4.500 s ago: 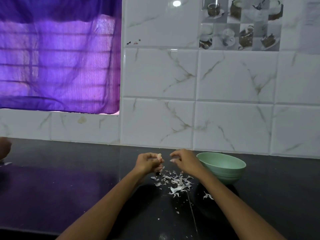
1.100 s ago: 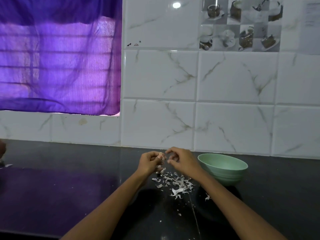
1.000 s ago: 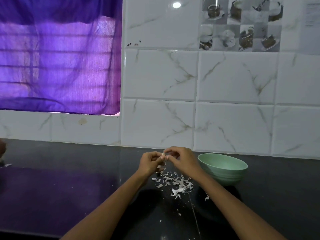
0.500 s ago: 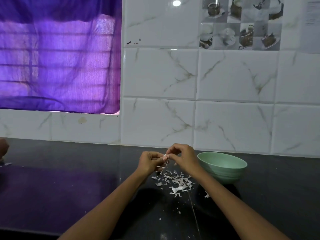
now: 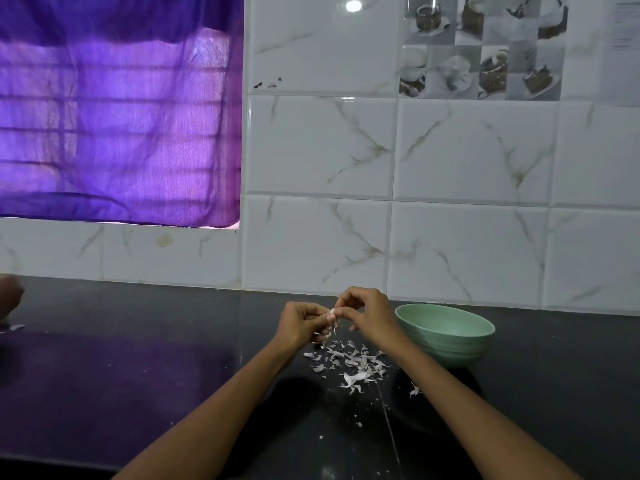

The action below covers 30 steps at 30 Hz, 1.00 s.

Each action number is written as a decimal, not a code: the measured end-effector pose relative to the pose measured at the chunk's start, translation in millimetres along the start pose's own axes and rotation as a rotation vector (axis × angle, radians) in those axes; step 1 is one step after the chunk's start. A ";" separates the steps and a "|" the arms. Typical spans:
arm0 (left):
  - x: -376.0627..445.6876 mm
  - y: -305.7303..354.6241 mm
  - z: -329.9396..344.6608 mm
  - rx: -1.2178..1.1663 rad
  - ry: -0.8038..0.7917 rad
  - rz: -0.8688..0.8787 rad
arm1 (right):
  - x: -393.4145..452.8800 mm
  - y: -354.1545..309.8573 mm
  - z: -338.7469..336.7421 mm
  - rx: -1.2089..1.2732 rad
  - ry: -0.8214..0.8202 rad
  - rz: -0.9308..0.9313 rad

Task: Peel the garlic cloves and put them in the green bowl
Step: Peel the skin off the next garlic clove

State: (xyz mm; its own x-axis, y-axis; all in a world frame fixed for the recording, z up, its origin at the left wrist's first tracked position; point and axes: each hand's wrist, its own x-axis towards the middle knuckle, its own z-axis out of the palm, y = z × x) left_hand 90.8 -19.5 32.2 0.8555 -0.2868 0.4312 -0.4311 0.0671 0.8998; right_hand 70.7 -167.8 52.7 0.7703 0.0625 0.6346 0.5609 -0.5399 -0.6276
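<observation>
My left hand [image 5: 300, 323] grips a small pale garlic clove [image 5: 333, 311] above the black counter. The fingertips of my right hand [image 5: 370, 313] pinch the clove's skin from the right, and a thin strip of skin hangs below it. Both hands meet just left of the green bowl [image 5: 446, 332], which stands on the counter near the tiled wall. The bowl's inside is hidden from this angle. A heap of white garlic skins [image 5: 349, 362] lies on the counter directly under my hands.
The black counter [image 5: 138, 358] runs the full width, backed by a white marbled tile wall [image 5: 450, 237]. A purple curtain [image 5: 117, 116] covers the window at upper left. At the far left edge a brownish object [image 5: 8, 296] shows partly. Small skin scraps [image 5: 414, 391] lie scattered nearer me.
My right hand moved in from beside the bowl to meet the left hand at the clove, and its fingers now pull at the skin a little higher up.
</observation>
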 end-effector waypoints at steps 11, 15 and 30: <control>-2.4 -1.3 0.2 -0.029 0.032 -0.062 | -0.1 -1.8 2.7 0.002 -0.113 0.026; 0.6 1.1 1.5 -0.225 0.113 -0.157 | 0.3 -7.0 -0.1 -0.077 -0.129 -0.011; 1.7 0.2 1.5 -0.145 0.120 -0.133 | 2.1 -1.9 -8.1 -0.340 0.002 -0.002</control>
State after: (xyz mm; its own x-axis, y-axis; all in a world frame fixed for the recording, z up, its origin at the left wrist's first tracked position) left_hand 91.8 -21.5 33.0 0.9337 -0.1874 0.3051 -0.2737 0.1759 0.9456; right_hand 68.8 -173.5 58.9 0.7685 0.0627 0.6368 0.4289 -0.7891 -0.4398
